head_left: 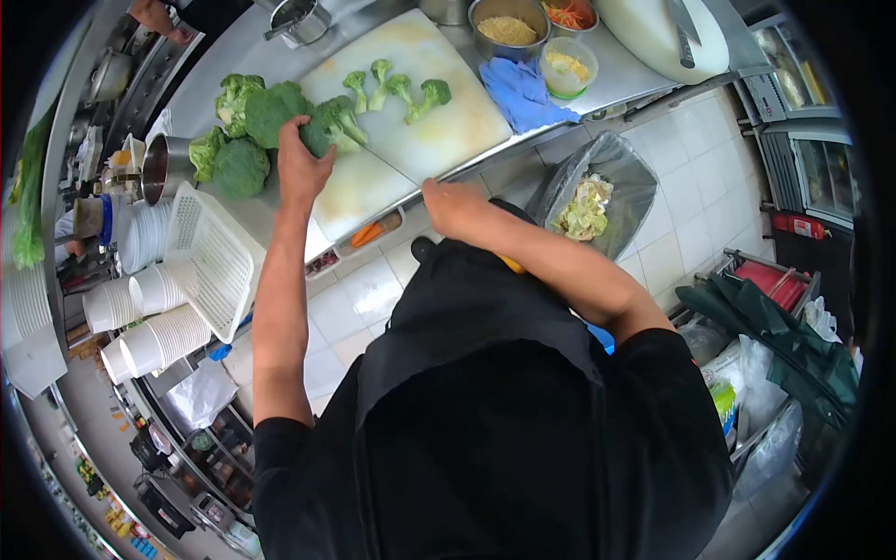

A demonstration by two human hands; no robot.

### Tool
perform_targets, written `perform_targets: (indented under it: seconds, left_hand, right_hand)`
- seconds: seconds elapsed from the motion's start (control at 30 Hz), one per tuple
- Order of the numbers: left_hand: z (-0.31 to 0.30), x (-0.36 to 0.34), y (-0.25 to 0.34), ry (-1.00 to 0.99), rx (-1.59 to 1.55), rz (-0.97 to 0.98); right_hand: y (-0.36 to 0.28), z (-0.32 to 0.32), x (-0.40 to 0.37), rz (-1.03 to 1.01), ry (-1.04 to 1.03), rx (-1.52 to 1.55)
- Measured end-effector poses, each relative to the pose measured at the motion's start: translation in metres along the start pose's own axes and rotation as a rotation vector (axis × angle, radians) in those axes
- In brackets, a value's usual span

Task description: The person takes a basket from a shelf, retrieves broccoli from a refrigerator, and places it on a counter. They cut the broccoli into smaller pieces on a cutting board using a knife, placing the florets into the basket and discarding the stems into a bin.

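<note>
My left hand [304,168] curls its fingers round a broccoli head [338,124] at the left side of the white cutting board [439,56]. Several whole broccoli heads [241,168] are piled just left of it. My right hand [455,207] is closed at the board's near edge, around what seems to be the handle of a knife. The thin line of the knife [392,169] runs from this hand towards the held broccoli; the handle is hidden. Several cut broccoli florets [426,100] lie apart on the board.
Right of the board are a blue cloth [523,93], a tub of yellow shreds [566,67] and a metal bowl [509,26]. Another knife [683,37] rests on a round board. A lined bin [635,187] stands below. At left are a white basket [219,261] and another person's hand [157,17].
</note>
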State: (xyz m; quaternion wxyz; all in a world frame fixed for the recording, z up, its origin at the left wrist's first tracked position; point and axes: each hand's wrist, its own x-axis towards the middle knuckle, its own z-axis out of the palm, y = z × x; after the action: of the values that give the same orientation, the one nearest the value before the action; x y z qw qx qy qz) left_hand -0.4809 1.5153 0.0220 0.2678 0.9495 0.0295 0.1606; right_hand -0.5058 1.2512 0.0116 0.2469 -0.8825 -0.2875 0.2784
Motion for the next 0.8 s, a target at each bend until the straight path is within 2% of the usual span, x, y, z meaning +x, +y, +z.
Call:
perform_targets:
  seconds: [0.1,0.33,0.6,0.8]
  left_hand:
    - [0.001,-0.001,-0.011,0.012,0.019,0.023]
    - [0.001,0.003,-0.007,0.037,0.1,0.053]
    - [0.004,0.007,-0.011,-0.008,0.14,0.036]
    - [0.006,0.011,-0.01,-0.053,0.143,0.014]
  right_hand:
    - [-0.003,0.005,-0.006,0.026,0.007,-0.028]
    - [-0.029,-0.035,-0.023,-0.018,0.036,-0.039]
    - [-0.038,-0.027,-0.023,-0.056,0.116,-0.05]
    - [-0.04,-0.025,-0.017,-0.002,0.091,-0.058]
